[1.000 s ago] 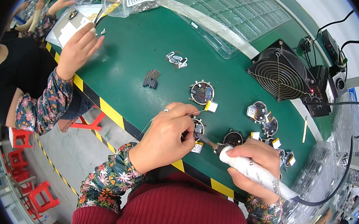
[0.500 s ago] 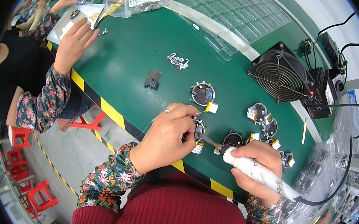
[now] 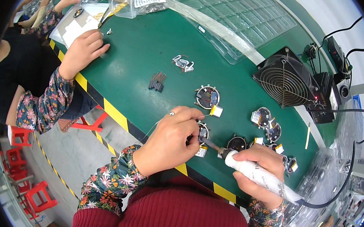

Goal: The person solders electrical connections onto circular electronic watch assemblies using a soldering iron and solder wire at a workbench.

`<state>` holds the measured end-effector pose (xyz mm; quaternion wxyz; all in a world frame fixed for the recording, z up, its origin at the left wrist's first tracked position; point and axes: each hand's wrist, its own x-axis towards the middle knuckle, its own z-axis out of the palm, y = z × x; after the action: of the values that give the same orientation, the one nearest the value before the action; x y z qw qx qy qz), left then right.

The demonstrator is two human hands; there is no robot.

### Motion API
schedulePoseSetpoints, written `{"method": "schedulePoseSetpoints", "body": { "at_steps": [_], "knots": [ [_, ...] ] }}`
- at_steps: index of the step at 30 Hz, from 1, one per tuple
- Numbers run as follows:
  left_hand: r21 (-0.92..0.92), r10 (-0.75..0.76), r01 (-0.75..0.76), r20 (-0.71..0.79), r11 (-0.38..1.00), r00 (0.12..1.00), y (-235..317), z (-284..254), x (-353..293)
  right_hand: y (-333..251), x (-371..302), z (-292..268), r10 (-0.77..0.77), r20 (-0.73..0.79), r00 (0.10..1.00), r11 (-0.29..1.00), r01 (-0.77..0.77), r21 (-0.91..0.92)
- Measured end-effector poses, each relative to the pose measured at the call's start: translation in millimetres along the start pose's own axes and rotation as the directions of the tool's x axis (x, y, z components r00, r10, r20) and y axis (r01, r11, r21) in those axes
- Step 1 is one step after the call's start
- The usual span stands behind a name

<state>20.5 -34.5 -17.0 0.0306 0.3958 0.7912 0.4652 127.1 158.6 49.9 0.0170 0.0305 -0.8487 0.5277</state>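
My right hand (image 3: 262,166) is wrapped round the white-covered handle of a soldering iron (image 3: 246,170). The iron's tip reaches a small round circuit board (image 3: 203,132) at my left fingertips. My left hand (image 3: 173,134) is closed in a pinch over the board's left side, with a thin solder wire (image 3: 151,131) trailing from it; the fingertips partly hide the contact point. Attached near that board is a small silver battery (image 3: 201,151) with yellow tape. Just beyond sits another round board in a metal ring (image 3: 207,97), with its own battery (image 3: 216,111).
Several more round boards (image 3: 236,142) lie to the right, below a black fan (image 3: 285,77). Farther off are dark wired parts (image 3: 156,82), small white parts (image 3: 183,63) and a clear tray (image 3: 238,19). A co-worker's hand (image 3: 83,53) rests at the left edge.
The co-worker's near hand has moved down and right, away from the white papers. My hands and the iron stay nearly in place; the view has shifted slightly.
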Motion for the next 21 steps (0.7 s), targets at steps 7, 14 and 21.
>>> {"method": "schedulePoseSetpoints", "body": {
  "at_steps": [7,14,21],
  "knots": [
    [0.009,0.003,-0.003,0.002,1.0,1.0,0.5,-0.7,0.0,-0.2,0.4,-0.1,0.018,0.024,1.0,1.0,-0.017,-0.016],
    [0.015,0.012,-0.012,-0.011,1.0,1.0,0.9,0.9,-1.4,1.2,-1.6,-5.5,-0.098,-0.013,0.995,0.995,0.098,-0.011],
    [0.006,0.002,-0.002,-0.004,1.0,1.0,0.9,1.7,-1.5,2.5,-5.6,-10.1,-0.082,-0.024,0.996,0.997,0.082,-0.005]
  ]
}}
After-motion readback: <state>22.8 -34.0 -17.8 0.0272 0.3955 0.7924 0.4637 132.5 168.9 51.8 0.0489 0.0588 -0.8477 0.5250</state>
